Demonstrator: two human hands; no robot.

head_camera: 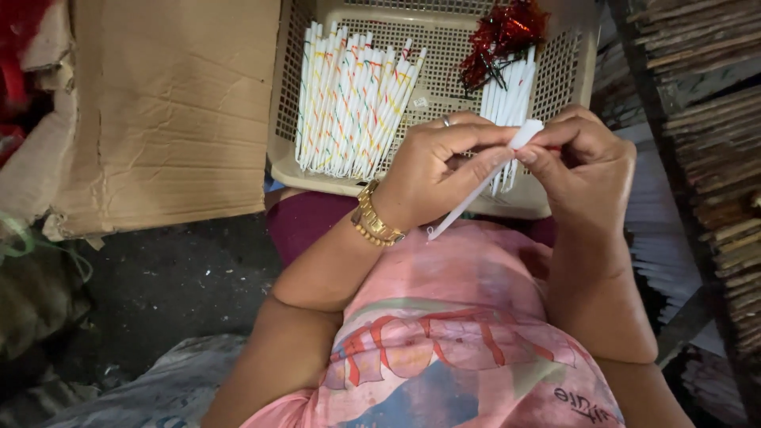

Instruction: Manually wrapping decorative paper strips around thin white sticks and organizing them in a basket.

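My left hand (440, 170) and my right hand (583, 162) together hold one thin white paper tube (476, 194), which slants from the fingertips down toward my lap. The left thumb and fingers pinch its upper part; the right fingertips pinch its top end. A gold bracelet sits on my left wrist and a ring on a left finger. Just beyond the hands, a beige perforated plastic basket (289, 147) rests on my knees. It holds a fan of several white tubes with coloured stripes (353, 99), a few plain white tubes (507, 91) and a bunch of shiny red foil pieces (499, 36).
A worn cardboard box (166, 103) stands at the left of the basket. Stacked bundles of thin sticks (705, 135) fill the right side. Dark floor (174, 285) and a crumpled sack (151, 388) lie at lower left.
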